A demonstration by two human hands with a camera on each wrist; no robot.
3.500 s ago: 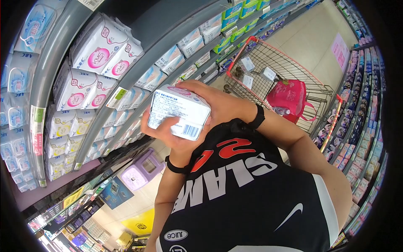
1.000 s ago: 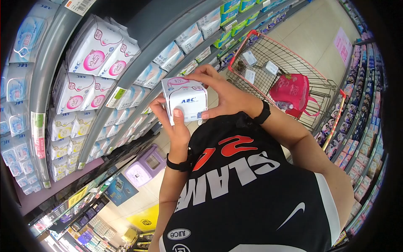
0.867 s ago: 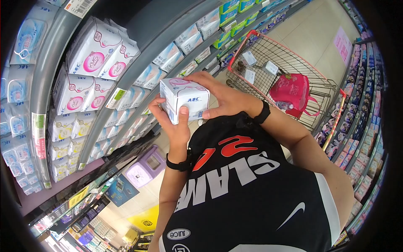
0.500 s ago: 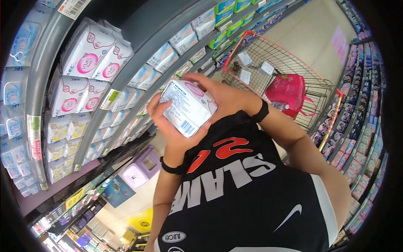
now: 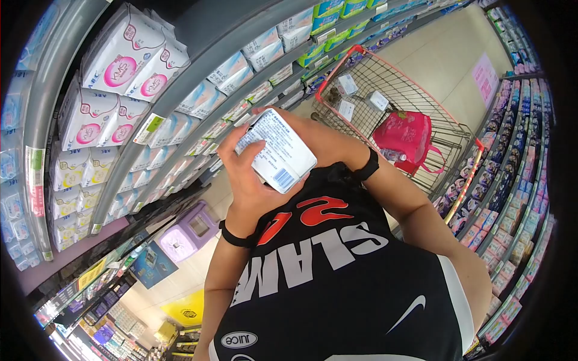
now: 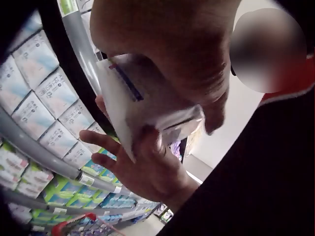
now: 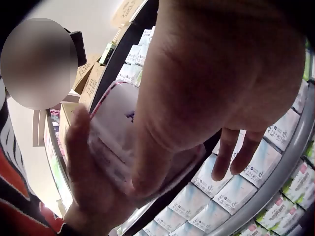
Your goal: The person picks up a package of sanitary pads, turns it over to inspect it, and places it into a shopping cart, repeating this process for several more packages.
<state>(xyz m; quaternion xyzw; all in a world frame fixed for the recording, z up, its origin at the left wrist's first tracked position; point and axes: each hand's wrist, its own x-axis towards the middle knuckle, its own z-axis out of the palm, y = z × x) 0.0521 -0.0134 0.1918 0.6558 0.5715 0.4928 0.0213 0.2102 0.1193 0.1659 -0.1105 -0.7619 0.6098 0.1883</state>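
Note:
A white pack of sanitary pads (image 5: 278, 153) is held between both hands in front of the chest, its printed back with a barcode turned up toward the head camera. The left hand (image 5: 244, 174) grips its near left side, with one digit lying across the printed face. The right hand (image 5: 319, 135) holds the far right side, mostly behind the pack in the head view. In the right wrist view the thumb of the right hand (image 7: 216, 83) lies on the pack (image 7: 110, 113), while two of its fingers extend away. The left wrist view shows the pack (image 6: 120, 91) between both hands.
Shelves of similar packs (image 5: 123, 54) curve along the left. A red-rimmed shopping cart (image 5: 415, 87) stands to the right with several white packs (image 5: 377, 100), a pink bag (image 5: 404, 135) and a clear bottle (image 5: 394, 155). Further shelves (image 5: 512, 198) line the right side.
The pack has been turned from its ABC-lettered side to its barcoded back, which also faced up at 3.5 seconds ago. Both hands have kept hold of it.

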